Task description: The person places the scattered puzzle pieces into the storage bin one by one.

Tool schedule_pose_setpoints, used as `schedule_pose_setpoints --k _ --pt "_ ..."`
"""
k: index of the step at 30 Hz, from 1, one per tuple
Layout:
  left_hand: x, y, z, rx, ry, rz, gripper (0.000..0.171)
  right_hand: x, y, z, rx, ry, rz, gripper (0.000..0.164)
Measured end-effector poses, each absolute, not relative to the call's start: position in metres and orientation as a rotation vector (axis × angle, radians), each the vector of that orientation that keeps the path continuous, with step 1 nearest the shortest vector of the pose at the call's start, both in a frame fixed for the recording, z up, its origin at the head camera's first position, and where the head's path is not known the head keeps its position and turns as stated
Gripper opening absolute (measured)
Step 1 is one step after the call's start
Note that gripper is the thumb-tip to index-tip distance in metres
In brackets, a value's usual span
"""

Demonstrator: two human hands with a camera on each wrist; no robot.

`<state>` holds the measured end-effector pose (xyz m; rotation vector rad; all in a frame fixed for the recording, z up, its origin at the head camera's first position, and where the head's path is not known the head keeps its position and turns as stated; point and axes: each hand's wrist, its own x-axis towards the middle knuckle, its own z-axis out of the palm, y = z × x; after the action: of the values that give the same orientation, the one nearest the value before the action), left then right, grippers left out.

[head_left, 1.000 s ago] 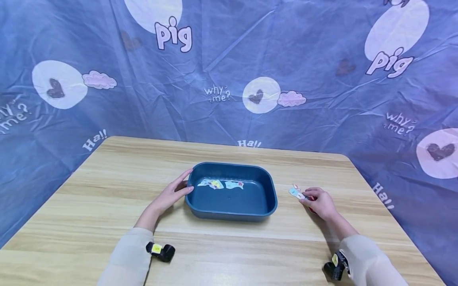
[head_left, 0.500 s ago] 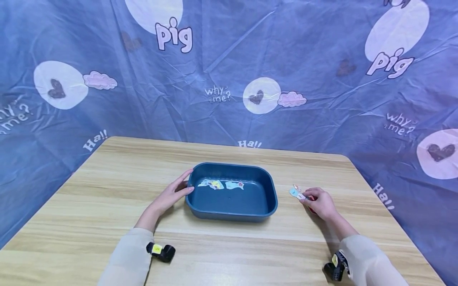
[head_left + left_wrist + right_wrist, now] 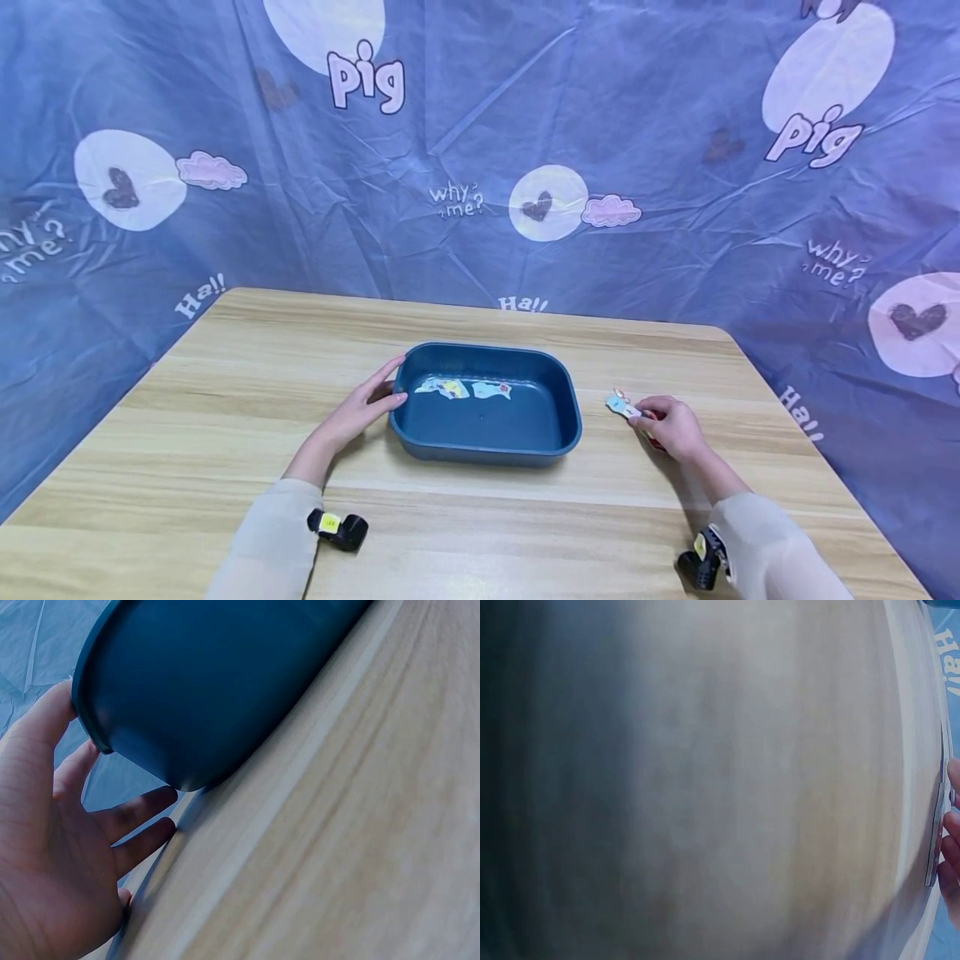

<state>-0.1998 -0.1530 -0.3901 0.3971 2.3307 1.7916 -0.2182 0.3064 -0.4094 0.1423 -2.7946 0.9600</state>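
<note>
A dark blue plastic basin (image 3: 480, 454) stands mid-table with two flat, irregular printed pieces inside, one with yellow (image 3: 444, 388) and one light blue with red (image 3: 491, 390). My left hand (image 3: 363, 408) holds its left rim; in the left wrist view thumb and index finger meet the rim, while the other fingers spread beside the wall. Right of the basin, my right hand (image 3: 672, 427) pinches a thin, flat printed cut-out (image 3: 621, 405), light blue and white. Something red (image 3: 657, 446) shows under that hand, partly hidden. Only fingertips of the right hand appear in the right wrist view.
The wood-grain table (image 3: 480, 533) has a far edge against a hanging blue printed cloth (image 3: 420, 250). A black wrist camera (image 3: 339, 530) sits on the left sleeve and another (image 3: 702, 558) on the right sleeve.
The light blue cut-out at my right fingertips has shifted and tilted slightly, and more red shows beneath the hand. The left hand and basin stay in place.
</note>
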Motion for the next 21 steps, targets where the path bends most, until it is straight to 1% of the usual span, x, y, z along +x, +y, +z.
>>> schedule_pose_setpoints --k 14,21 --pt "-0.201 -0.153 -0.392 0.407 2.324 1.797 0.059 -0.219 0.305 -0.399 0.018 -2.826 1.064 0.029" --pt "-0.201 -0.153 -0.391 0.400 2.332 1.786 0.057 -0.222 0.304 -0.392 0.016 -2.819 1.071 0.030"
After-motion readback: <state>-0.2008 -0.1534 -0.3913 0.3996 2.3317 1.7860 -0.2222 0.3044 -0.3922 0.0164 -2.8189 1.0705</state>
